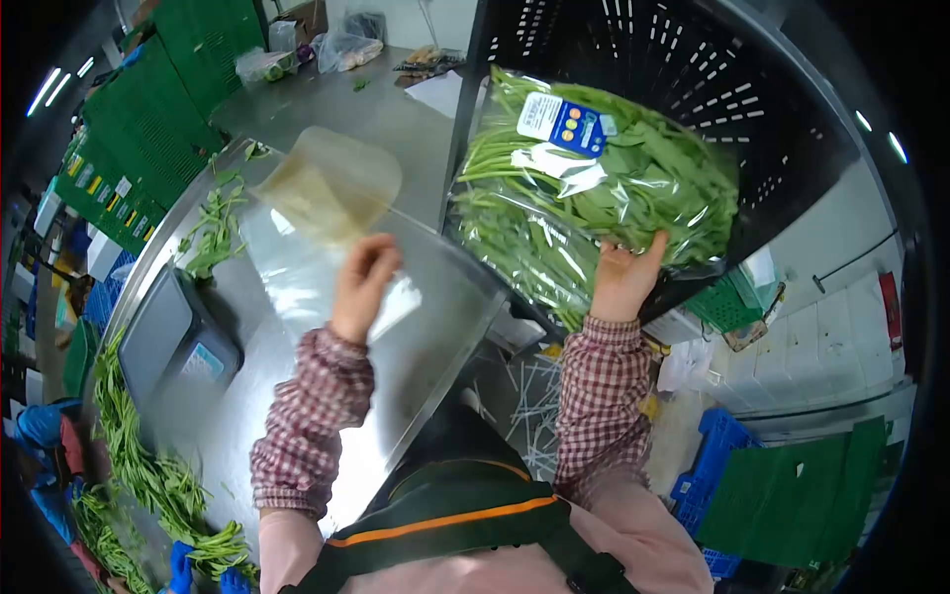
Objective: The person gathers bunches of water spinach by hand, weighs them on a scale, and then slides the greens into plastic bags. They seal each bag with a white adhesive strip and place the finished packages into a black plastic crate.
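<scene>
My right hand (626, 282) grips the near edge of a clear bag of leafy greens (683, 183), which has a white and blue label near its top. That bag lies over another bag of greens (520, 252) in a black slotted crate (618, 40). Over the metal table (406, 342), my left hand (364, 282) is closed with fingers curled, overlapping a stack of clear plastic bags (297, 262). I cannot tell whether a bag is between its fingers. A yellowish translucent sheet (341, 183) lies just beyond.
Left of the bags sits a grey scale-like device (168, 342). Loose greens (134, 426) line the table's left edge, where another person's blue-gloved hands (182, 566) touch stems. Green crates (139, 129) are stacked at far left; a blue crate (712, 455) stands at lower right.
</scene>
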Action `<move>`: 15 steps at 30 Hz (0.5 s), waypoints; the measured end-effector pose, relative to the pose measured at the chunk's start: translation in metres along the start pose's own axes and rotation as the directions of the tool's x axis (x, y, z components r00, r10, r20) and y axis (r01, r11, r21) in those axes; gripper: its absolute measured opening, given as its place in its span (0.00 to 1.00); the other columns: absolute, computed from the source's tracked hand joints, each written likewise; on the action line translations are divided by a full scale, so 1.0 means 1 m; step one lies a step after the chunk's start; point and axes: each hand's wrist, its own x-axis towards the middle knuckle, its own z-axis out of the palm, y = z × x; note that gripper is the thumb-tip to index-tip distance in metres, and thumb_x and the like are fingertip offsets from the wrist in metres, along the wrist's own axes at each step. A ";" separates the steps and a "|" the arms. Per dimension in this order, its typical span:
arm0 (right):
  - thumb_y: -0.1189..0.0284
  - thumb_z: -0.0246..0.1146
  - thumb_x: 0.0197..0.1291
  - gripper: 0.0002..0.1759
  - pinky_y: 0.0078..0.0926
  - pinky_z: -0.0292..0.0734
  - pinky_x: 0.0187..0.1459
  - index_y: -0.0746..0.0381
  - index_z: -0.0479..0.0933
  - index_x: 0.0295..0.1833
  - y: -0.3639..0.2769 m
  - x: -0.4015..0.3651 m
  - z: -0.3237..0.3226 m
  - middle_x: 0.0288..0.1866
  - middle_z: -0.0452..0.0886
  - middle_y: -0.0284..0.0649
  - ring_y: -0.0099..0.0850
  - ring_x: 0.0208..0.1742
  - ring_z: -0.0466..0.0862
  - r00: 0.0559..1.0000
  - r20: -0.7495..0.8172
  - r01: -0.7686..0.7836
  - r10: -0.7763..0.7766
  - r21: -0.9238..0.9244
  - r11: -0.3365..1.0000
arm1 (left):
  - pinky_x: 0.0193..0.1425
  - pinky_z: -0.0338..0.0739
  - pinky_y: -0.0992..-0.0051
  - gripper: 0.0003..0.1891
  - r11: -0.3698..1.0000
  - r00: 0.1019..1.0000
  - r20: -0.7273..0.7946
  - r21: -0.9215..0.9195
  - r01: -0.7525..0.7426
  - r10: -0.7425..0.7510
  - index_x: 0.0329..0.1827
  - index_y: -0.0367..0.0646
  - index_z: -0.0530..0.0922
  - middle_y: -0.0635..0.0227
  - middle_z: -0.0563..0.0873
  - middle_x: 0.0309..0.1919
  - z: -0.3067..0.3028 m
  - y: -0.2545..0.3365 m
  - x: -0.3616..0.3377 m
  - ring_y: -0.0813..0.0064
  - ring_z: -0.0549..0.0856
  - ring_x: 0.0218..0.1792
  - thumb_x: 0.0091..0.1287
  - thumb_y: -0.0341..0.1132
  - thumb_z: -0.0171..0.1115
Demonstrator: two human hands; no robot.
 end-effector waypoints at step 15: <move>0.62 0.49 0.63 0.24 0.48 0.60 0.63 0.62 0.63 0.62 0.000 0.028 -0.026 0.61 0.68 0.44 0.38 0.60 0.69 0.969 0.064 -0.234 0.237 -0.051 0.971 | 0.28 0.72 0.79 0.22 0.603 0.815 0.451 -0.553 0.575 -0.363 0.53 0.43 0.64 0.75 0.75 0.29 0.148 -0.102 0.163 0.80 0.74 0.26 0.62 0.43 0.61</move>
